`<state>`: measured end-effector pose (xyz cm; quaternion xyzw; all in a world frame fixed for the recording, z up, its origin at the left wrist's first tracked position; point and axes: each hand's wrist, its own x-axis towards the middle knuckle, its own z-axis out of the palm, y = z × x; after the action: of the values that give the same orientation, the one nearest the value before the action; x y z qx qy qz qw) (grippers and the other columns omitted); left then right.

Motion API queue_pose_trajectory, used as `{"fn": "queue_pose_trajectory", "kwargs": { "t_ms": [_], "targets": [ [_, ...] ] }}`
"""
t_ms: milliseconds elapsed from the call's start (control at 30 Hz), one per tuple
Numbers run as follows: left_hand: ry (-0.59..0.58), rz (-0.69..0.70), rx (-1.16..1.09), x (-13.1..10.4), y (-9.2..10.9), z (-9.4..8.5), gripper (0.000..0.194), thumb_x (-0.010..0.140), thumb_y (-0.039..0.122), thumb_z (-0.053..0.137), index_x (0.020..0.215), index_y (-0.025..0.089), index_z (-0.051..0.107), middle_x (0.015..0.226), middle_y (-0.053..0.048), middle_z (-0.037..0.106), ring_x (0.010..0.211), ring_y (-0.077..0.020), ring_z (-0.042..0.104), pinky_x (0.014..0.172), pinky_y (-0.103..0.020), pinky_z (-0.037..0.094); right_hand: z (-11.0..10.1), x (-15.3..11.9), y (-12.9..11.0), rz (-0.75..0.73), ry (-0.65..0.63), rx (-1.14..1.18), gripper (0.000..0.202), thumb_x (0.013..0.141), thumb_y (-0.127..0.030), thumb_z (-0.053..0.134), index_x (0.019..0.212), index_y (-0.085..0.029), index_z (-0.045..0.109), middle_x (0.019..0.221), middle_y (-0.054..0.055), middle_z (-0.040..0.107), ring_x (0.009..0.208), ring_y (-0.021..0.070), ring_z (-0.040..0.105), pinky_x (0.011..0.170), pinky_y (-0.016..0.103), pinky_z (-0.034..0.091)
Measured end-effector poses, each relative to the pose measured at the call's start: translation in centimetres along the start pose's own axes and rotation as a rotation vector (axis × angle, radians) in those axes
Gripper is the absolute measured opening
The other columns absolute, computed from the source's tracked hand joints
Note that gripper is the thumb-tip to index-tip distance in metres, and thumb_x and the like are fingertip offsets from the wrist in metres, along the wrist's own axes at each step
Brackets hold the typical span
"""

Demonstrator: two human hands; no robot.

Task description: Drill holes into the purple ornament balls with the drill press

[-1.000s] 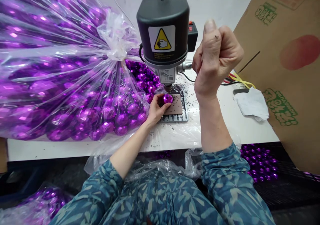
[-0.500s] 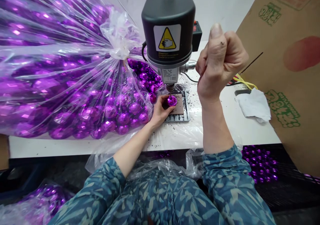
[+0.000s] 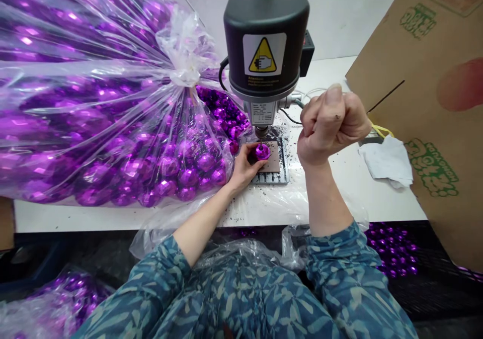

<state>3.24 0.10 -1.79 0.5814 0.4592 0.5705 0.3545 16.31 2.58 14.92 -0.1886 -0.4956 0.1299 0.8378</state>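
Observation:
A black drill press (image 3: 266, 37) with a yellow warning label stands in the upper middle. Below its chuck (image 3: 261, 132), a faceted purple ball (image 3: 263, 151) rests on a brown board (image 3: 272, 164) over the slotted metal base (image 3: 282, 176). My left hand (image 3: 244, 168) pinches the ball from the left, thumb in front and fingers behind. The chuck's lower end is close above the ball. My right hand (image 3: 332, 122) is closed in a fist at the right of the press, thumb on top; what it grips is hidden.
Clear bags of purple balls (image 3: 113, 138) fill the left side of the white table (image 3: 75, 216). Loose purple balls (image 3: 222, 115) lie behind the bag's knot. At right are a white cloth (image 3: 387, 160) and a cardboard box (image 3: 433, 102). Dark shavings surround the base.
My right hand has come down, and the drill's chuck is lower, nearer the ball. My left hand keeps its pinch on the ball. The whole view has shifted slightly.

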Motion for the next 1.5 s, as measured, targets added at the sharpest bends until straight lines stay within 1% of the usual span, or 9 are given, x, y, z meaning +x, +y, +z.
{"fn": "queue_pose_trajectory", "kwargs": {
  "t_ms": [300,567,733,933,1100,1200,1333,1433,1500],
  "targets": [
    [0.006,-0.004,-0.002,0.0,0.2,0.1,0.060,0.074,0.047,0.087,0.119,0.023,0.056,0.120,-0.010,0.069,0.115,-0.0270,0.067,0.107,-0.048,0.052,-1.1,-1.3,1.1,-0.127,-0.046,0.086,0.055,0.090,-0.035,0.061,0.057,-0.019,0.019,0.042,-0.008,0.019,0.036,0.0042,0.019,0.043,0.028,0.017],
    [-0.007,-0.015,-0.021,-0.1,0.5,0.1,0.060,0.075,0.046,0.086,0.120,0.022,0.055,0.125,-0.012,0.067,0.121,-0.0275,0.065,0.110,-0.048,0.050,-1.7,-1.8,2.4,-0.121,-0.029,0.022,0.062,0.089,-0.040,0.060,0.053,-0.019,0.014,0.040,-0.007,0.020,0.036,0.0048,0.021,0.040,0.028,0.020],
    [0.009,-0.021,-0.023,-0.1,0.5,0.1,0.061,0.074,0.046,0.087,0.120,0.022,0.056,0.125,-0.011,0.066,0.122,-0.0281,0.064,0.111,-0.048,0.049,-2.3,-2.4,2.6,-0.151,-0.057,0.014,0.068,0.089,-0.046,0.060,0.052,-0.019,0.009,0.036,-0.007,0.014,0.033,0.0049,0.016,0.037,0.029,0.020],
    [0.017,-0.028,0.011,0.1,0.6,0.2,0.058,0.073,0.039,0.088,0.117,0.022,0.056,0.120,-0.010,0.068,0.117,-0.0273,0.066,0.107,-0.048,0.051,0.9,1.6,-0.4,0.077,-0.047,-0.117,0.068,0.087,-0.067,0.057,0.053,-0.023,0.018,0.040,-0.007,0.024,0.036,0.0053,0.022,0.040,0.031,0.017],
    [0.064,0.041,0.201,-2.3,3.2,-0.2,0.051,0.077,0.034,0.084,0.118,0.022,0.054,0.113,-0.009,0.067,0.106,-0.0258,0.068,0.094,-0.044,0.056,3.0,4.5,-0.4,0.099,-0.068,-0.055,0.068,0.079,-0.081,0.052,0.055,-0.026,0.021,0.041,-0.007,0.026,0.037,0.0059,0.021,0.040,0.032,0.020],
    [-0.141,0.236,0.369,-6.2,5.5,-1.1,0.040,0.085,0.036,0.076,0.117,0.023,0.056,0.104,-0.008,0.068,0.095,-0.0229,0.068,0.083,-0.039,0.056,2.9,4.5,0.1,0.083,-0.061,-0.038,0.067,0.076,-0.083,0.053,0.056,-0.027,0.022,0.040,-0.008,0.025,0.035,0.0059,0.021,0.038,0.032,0.020],
    [-0.690,0.635,0.629,-12.9,6.3,-2.8,0.039,0.090,0.052,0.065,0.110,0.018,0.061,0.085,-0.006,0.068,0.079,-0.0210,0.064,0.070,-0.035,0.051,2.6,4.3,0.0,0.067,-0.079,0.003,0.065,0.076,-0.078,0.059,0.055,-0.027,0.024,0.038,-0.008,0.027,0.034,0.0064,0.022,0.038,0.033,0.019],
    [-0.928,0.856,0.898,-16.4,5.6,-4.4,0.035,0.095,0.047,0.061,0.111,0.016,0.065,0.094,-0.009,0.071,0.089,-0.0226,0.066,0.078,-0.036,0.052,2.5,4.2,-0.3,0.065,-0.088,-0.039,0.065,0.078,-0.080,0.053,0.056,-0.026,0.023,0.039,-0.007,0.027,0.034,0.0069,0.022,0.039,0.033,0.019],
    [-0.978,0.897,0.974,-17.2,5.3,-5.3,0.032,0.097,0.040,0.060,0.119,0.018,0.063,0.110,-0.011,0.072,0.104,-0.0230,0.066,0.092,-0.036,0.052,2.5,4.2,-0.5,0.074,-0.094,-0.080,0.065,0.080,-0.080,0.049,0.057,-0.026,0.021,0.040,-0.007,0.027,0.035,0.0074,0.023,0.039,0.033,0.020]
  ]
}}
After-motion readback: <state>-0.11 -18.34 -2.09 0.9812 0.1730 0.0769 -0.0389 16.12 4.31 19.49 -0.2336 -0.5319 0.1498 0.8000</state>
